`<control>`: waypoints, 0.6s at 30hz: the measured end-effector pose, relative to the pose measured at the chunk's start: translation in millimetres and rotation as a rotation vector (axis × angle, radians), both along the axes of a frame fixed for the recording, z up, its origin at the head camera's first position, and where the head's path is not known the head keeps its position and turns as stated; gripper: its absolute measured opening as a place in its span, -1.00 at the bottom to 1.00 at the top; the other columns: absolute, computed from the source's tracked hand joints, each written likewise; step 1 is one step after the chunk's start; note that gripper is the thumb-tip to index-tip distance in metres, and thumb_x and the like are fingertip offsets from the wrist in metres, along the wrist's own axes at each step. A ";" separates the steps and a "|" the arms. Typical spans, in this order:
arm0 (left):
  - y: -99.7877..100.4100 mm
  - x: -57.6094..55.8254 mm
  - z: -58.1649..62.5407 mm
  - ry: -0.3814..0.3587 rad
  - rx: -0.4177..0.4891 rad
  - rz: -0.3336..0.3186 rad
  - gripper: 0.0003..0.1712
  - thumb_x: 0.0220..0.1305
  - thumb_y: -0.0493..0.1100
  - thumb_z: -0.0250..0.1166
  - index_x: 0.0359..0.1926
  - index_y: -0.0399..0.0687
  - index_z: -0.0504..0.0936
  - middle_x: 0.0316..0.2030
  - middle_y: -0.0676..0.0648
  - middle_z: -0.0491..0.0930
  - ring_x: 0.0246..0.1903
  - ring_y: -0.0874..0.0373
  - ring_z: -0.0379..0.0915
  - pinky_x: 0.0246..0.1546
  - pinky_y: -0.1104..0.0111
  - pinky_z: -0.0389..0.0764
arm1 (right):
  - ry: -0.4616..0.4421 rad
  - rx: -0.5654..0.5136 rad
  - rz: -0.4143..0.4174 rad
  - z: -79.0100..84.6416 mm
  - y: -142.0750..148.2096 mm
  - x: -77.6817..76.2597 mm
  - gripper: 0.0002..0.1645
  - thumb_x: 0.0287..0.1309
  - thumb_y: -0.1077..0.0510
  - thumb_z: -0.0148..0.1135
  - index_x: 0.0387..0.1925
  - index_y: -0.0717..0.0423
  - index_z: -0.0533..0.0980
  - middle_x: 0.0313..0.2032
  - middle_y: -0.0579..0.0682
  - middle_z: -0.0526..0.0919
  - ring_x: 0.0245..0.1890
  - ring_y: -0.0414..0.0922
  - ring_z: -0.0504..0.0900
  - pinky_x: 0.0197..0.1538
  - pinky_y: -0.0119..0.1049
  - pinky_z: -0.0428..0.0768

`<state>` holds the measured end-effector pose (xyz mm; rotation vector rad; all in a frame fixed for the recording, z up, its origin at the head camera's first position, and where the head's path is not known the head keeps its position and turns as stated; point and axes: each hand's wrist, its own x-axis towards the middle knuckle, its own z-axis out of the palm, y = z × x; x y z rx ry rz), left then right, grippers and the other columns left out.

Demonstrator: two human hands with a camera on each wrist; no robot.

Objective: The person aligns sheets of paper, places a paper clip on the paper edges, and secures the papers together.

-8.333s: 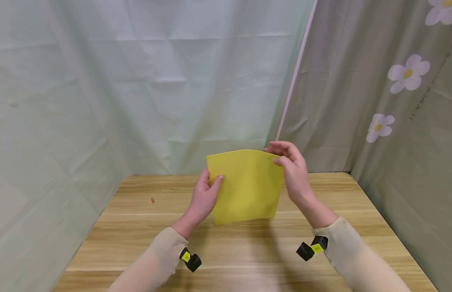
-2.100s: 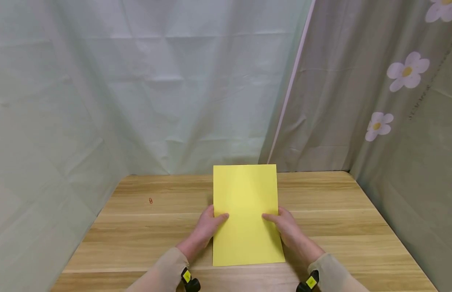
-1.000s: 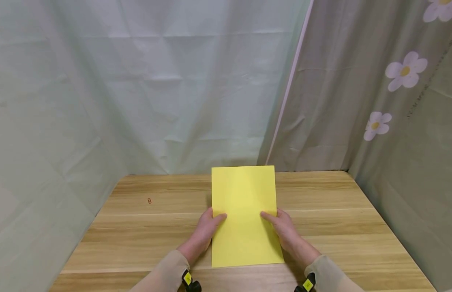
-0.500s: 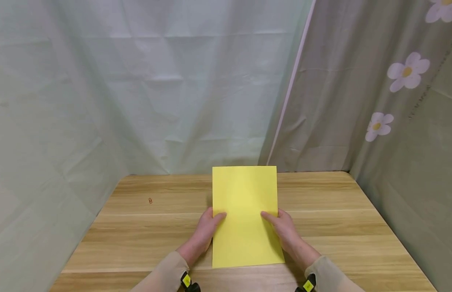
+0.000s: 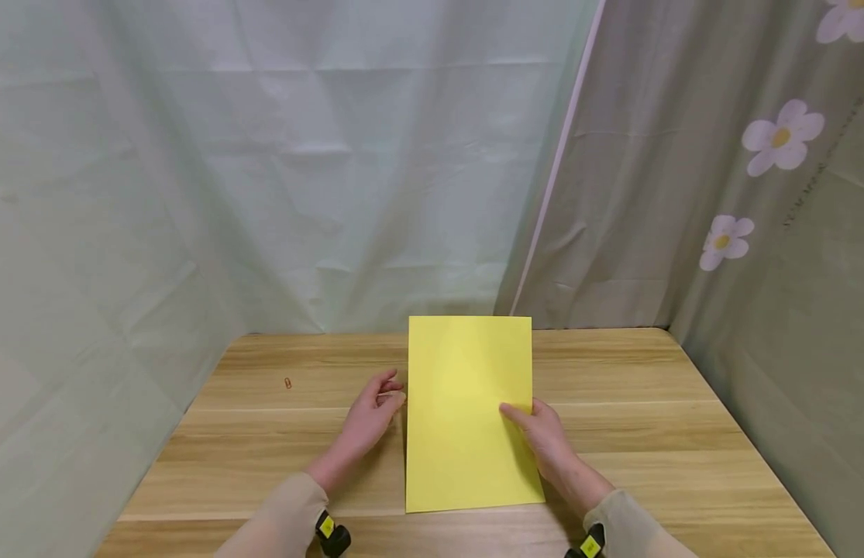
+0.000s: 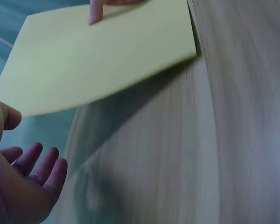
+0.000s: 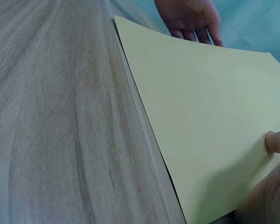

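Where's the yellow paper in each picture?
Head: the yellow paper is low down, just right of the middle.
Left wrist: it spreads across the top left.
Right wrist: it covers much of the right side.
Shared landmark: the right hand, holding the yellow paper in all three.

Yellow sheet (image 5: 462,364) in right grip (image 5: 549,440), left grip (image 5: 369,415) beside

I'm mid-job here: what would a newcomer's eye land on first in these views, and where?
Most likely the bright yellow sheet in the lower middle of the head view, its right edge held by the right hand, with the left hand beside its left edge. After that, perhaps the pale flowers on the curtain at right, and the tiny red paper clip on the table's left side.
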<state>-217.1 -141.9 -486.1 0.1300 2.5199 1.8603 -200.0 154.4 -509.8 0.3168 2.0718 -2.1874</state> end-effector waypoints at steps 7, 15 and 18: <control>-43.7 -3.5 -3.2 0.115 -0.475 -0.022 -0.23 0.49 -0.09 0.22 0.54 -0.31 0.15 0.41 -0.35 0.32 0.39 -0.33 0.23 0.38 -0.15 0.25 | 0.008 0.003 0.004 -0.7 0.7 -0.3 -0.54 0.33 0.09 0.36 0.11 0.33 0.55 -0.29 0.10 0.73 -0.35 0.00 0.70 -0.28 -0.14 0.69; -80.8 2.3 -9.0 0.272 -0.773 -0.019 -0.13 0.45 0.00 0.27 0.52 -0.41 0.13 0.47 -0.42 0.17 0.44 -0.42 0.05 0.42 -0.22 0.08 | -0.001 0.004 0.007 0.6 -0.4 1.0 -0.52 0.34 0.08 0.36 0.13 0.34 0.54 -0.28 0.12 0.73 -0.35 0.00 0.70 -0.26 -0.13 0.69; -93.3 2.4 -11.1 0.311 -0.841 -0.010 -0.13 0.45 0.01 0.27 0.50 -0.46 0.16 0.47 -0.43 0.17 0.44 -0.42 0.05 0.42 -0.23 0.07 | -0.002 0.008 0.002 1.3 -0.7 1.5 -0.53 0.33 0.09 0.37 0.12 0.33 0.54 -0.29 0.11 0.73 -0.36 0.00 0.70 -0.27 -0.14 0.69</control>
